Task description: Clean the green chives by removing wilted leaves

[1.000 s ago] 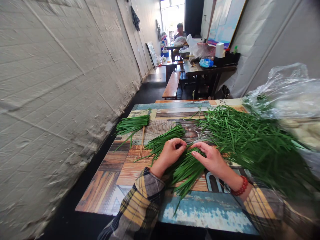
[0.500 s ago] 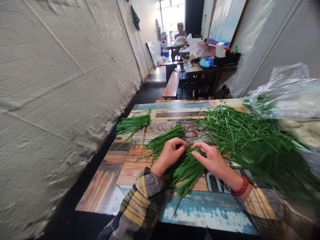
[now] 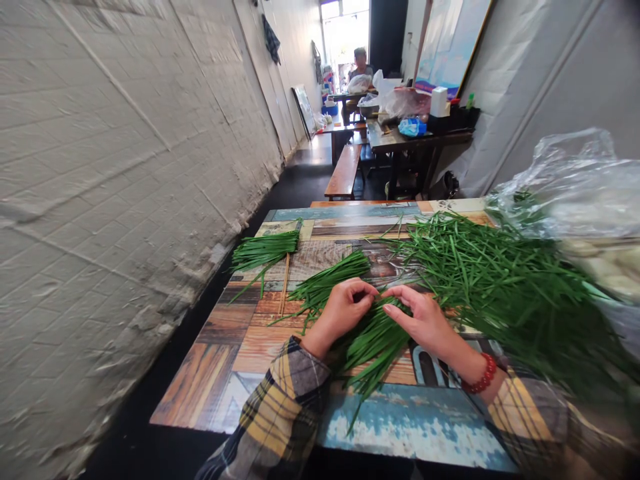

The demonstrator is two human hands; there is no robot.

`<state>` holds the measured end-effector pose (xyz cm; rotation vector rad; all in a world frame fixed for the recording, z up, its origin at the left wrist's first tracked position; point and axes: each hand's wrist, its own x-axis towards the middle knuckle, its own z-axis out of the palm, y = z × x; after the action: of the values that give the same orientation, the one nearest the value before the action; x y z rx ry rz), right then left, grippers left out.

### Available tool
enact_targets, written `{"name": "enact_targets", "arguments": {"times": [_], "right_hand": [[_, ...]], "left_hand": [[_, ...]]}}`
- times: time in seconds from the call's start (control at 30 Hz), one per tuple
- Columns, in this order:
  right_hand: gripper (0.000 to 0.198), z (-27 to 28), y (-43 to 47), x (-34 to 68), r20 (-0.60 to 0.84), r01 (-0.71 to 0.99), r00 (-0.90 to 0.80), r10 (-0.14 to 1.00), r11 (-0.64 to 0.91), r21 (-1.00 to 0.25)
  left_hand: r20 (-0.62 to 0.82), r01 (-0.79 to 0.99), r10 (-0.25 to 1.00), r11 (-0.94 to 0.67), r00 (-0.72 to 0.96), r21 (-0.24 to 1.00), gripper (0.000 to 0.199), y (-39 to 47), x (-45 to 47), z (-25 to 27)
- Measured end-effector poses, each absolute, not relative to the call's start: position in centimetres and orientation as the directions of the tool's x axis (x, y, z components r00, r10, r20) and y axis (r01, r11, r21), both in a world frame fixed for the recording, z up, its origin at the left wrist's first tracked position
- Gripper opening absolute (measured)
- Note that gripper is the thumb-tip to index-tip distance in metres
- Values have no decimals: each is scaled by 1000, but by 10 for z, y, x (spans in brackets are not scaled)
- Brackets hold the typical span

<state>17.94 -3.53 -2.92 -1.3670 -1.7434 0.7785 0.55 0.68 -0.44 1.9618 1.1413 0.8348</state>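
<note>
A bundle of garlic chives [image 3: 377,343] lies under both hands near the table's front edge, its leaves fanned toward me. My left hand [image 3: 347,310] is curled, thumb and fingers pinched at the bundle's far end. My right hand [image 3: 423,317], with a red bead bracelet at the wrist, has its fingers and thumb closed about the same end from the right. What lies between the fingertips is partly hidden. Just left of my hands is a second chive bundle [image 3: 333,277], and farther left a third bundle [image 3: 267,247] rests by thin sticks [image 3: 285,285].
A large loose heap of chives [image 3: 480,267] spreads over the right of the patchwork table [image 3: 200,373]. Clear plastic bags [image 3: 590,193] stand at the right edge. Beyond are a bench [image 3: 345,170], another laden table [image 3: 395,137] and a seated person [image 3: 361,65]. A wall [image 3: 125,167] runs along the left.
My left hand has shifted very slightly right, toward my right hand. The chives and my right hand look almost unmoved. The far person's head shows more plainly.
</note>
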Motion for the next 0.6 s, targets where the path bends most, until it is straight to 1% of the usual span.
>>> {"name": "enact_targets", "arguments": {"times": [0.6], "right_hand": [[23,-29,-35,181,175,518,-138,975,222,-826]], "left_hand": [[204,400,888,-378,413,835,15,7,6,-5]]}}
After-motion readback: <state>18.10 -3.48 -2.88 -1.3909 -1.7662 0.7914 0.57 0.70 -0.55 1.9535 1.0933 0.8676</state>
